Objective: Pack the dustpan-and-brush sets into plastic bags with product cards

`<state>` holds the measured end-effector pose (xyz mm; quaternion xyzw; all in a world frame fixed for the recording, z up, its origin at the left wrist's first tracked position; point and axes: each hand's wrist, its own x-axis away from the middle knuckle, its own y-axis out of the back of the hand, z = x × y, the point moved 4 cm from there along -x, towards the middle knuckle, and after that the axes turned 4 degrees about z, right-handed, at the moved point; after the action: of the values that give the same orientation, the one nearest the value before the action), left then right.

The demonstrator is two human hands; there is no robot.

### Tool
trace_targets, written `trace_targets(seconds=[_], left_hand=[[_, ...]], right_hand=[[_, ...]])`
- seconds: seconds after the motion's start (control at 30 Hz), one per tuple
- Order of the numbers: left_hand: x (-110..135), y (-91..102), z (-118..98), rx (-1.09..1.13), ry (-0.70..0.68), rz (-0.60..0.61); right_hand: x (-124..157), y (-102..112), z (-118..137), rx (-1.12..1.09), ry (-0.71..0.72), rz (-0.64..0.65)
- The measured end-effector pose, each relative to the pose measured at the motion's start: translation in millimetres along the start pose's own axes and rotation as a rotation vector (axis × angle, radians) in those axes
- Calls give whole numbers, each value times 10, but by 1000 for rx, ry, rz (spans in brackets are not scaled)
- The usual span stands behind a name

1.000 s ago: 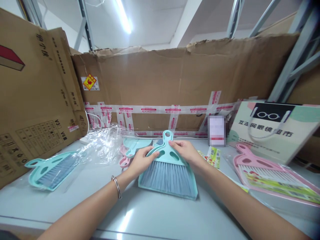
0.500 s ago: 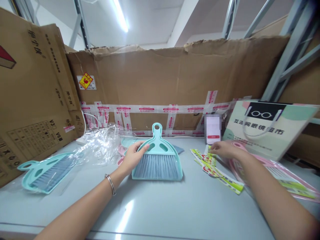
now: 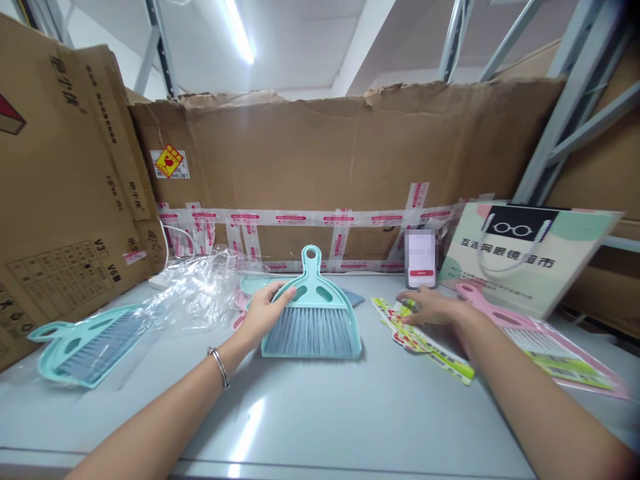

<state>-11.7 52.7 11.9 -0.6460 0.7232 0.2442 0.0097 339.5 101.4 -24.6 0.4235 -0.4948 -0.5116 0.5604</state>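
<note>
My left hand [image 3: 265, 310] grips the left edge of a mint-green dustpan [image 3: 311, 270] that stands upright on the table, handle up. A brush with blue-grey bristles [image 3: 310, 333] sits within the pan. My right hand [image 3: 433, 308] hovers over or rests on a loose pile of yellow-green printed label strips [image 3: 453, 365], its fingers spread and curved down; whether the tips touch a strip I cannot tell. To the right of that hand lies a pink dustpan set [image 3: 520, 323] in clear wrapping with a green strip on it.
Another mint dustpan set [image 3: 93, 347] lies wrapped in plastic at left. Crumpled clear bags [image 3: 200, 293] lie behind it. A phone [image 3: 421, 260] leans at the back, beside a printed paper bag [image 3: 530, 260]. Cardboard boxes [image 3: 300, 153] wall off the rear and left [image 3: 55, 167].
My right hand has shifted slightly left over the label strips, and its fingers have spread from a pinch at the top strip. My left hand still holds the mint dustpan. The view has shifted slightly.
</note>
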Motion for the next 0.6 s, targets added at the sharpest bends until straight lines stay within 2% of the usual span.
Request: trace_targets(seconds=[0.17,0.27,0.4,0.5,0.6], left_hand=[[-4,1,-17,0,7,2],[-6,-2,-22,2,15,5],[-2,-4,-27,23,29,-4],[-2,-4,-27,28,28,-1],[-4,0,-23,25,27,0]], right_hand=[[17,-60,269,-11,120,106],[-29,-52,278,-112,171,87],[-121,-23,30,-180,15,-47],[-148,-62,-104,-167,-85,-46],[-150,-74,-104,-171,-90,-56]])
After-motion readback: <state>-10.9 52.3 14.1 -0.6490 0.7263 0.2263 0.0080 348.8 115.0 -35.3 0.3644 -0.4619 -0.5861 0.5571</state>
